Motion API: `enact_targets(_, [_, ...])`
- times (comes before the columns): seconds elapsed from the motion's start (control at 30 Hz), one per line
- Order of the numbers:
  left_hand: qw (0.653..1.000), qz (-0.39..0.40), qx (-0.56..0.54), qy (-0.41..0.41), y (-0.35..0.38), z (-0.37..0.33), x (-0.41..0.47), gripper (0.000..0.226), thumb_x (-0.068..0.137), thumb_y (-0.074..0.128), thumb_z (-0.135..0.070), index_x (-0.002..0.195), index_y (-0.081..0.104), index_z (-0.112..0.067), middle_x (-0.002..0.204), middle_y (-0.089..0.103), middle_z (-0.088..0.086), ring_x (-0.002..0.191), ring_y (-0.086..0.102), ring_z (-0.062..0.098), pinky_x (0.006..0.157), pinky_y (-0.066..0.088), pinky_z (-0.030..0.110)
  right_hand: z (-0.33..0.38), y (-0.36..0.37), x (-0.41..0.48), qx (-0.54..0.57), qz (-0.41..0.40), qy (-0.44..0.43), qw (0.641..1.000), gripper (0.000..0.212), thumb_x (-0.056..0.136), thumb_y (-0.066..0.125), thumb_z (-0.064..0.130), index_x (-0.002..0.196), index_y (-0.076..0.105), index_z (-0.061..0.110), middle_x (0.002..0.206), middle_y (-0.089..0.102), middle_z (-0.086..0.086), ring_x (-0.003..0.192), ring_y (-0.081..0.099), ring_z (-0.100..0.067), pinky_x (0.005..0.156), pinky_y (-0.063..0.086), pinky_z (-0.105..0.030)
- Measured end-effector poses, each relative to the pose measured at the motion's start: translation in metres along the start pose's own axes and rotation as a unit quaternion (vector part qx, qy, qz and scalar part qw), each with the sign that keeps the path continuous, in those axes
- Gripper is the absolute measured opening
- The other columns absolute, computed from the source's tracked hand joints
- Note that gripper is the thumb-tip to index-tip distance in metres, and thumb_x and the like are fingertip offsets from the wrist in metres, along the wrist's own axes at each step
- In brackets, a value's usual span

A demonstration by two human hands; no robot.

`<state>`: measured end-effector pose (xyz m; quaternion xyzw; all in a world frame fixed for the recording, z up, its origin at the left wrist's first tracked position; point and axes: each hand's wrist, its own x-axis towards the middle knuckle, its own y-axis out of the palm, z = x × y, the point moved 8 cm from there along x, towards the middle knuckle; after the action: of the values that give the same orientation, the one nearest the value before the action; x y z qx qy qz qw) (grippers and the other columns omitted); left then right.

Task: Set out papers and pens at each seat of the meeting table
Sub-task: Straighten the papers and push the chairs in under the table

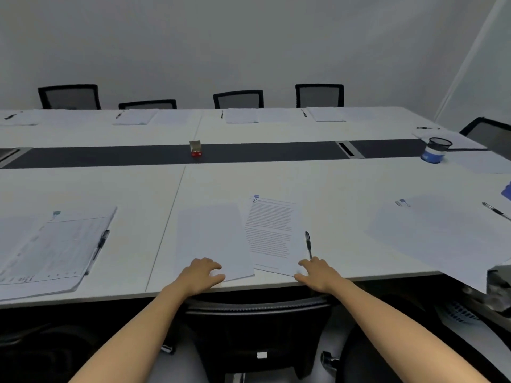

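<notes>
Three paper sets line the near edge of the white table (pixel 345 189). Leftmost lies a clipped stack (pixel 55 250), well apart from the hands. A black chair back (pixel 257 322) stands between the person and the table, and both arms reach over it. The left hand (pixel 203 273) rests on the near edge of a blank sheet (pixel 213 236), fingers loosely bent, gripping nothing. Touching that sheet's right edge, a printed paper (pixel 272 233) runs near-to-far, tilted slightly, its binder clip (pixel 256 198) at the far left corner. A pen (pixel 308 244) lies along its right edge, thin end toward the right hand (pixel 318 273), whose fingers touch the paper's near corner; whether they pinch it I cannot tell. Farther right lie loose sheets (pixel 442 230).
</notes>
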<state>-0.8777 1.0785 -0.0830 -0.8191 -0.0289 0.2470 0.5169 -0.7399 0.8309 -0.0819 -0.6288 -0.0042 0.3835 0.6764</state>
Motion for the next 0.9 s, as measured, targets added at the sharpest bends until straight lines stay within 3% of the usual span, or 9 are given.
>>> enact_targets(0.3, [0.997,0.045,0.032,-0.044,0.023,0.008,0.032,0.058,0.096,0.040,-0.042,0.149,0.021,-0.029,0.157,0.012,0.009,0.143,0.011,0.030,0.113,0.020,0.041,0.031,0.008,0.041,0.036,-0.027,-0.018,0.999,0.048,0.099,0.032,0.028,0.146,0.028,0.019,0.149,0.027,-0.011,0.134,0.030,-0.031,0.108,0.031,-0.039])
enact_targets(0.53, [0.995,0.060,0.048,-0.069,0.023,0.040,0.038,0.057,0.094,0.040,-0.036,0.147,0.020,-0.034,0.156,0.011,0.011,0.142,0.009,0.033,0.109,0.024,0.046,0.062,0.027,0.065,-0.018,0.000,-0.056,0.998,0.052,0.099,0.031,0.027,0.149,0.017,0.029,0.147,0.027,-0.013,0.130,0.029,-0.035,0.107,0.032,-0.042])
enact_targets(0.73, [0.992,0.060,0.052,-0.102,0.023,0.070,0.039,0.060,0.093,0.040,-0.035,0.146,0.014,-0.046,0.158,-0.002,0.011,0.145,-0.005,0.033,0.114,0.015,0.053,0.063,0.031,0.074,-0.086,0.021,-0.040,0.995,0.053,0.095,0.035,0.036,0.145,0.018,0.040,0.149,0.016,-0.017,0.133,0.019,-0.040,0.106,0.032,-0.045])
enact_targets(0.9, [0.991,0.055,0.050,-0.113,0.021,0.076,0.043,0.059,0.094,0.038,-0.035,0.146,0.014,-0.046,0.158,-0.004,0.011,0.145,-0.007,0.034,0.114,0.011,0.055,0.063,0.029,0.075,-0.089,0.028,-0.049,0.994,0.049,0.094,0.036,0.033,0.141,0.025,0.040,0.147,0.018,-0.016,0.132,0.019,-0.038,0.106,0.032,-0.045])
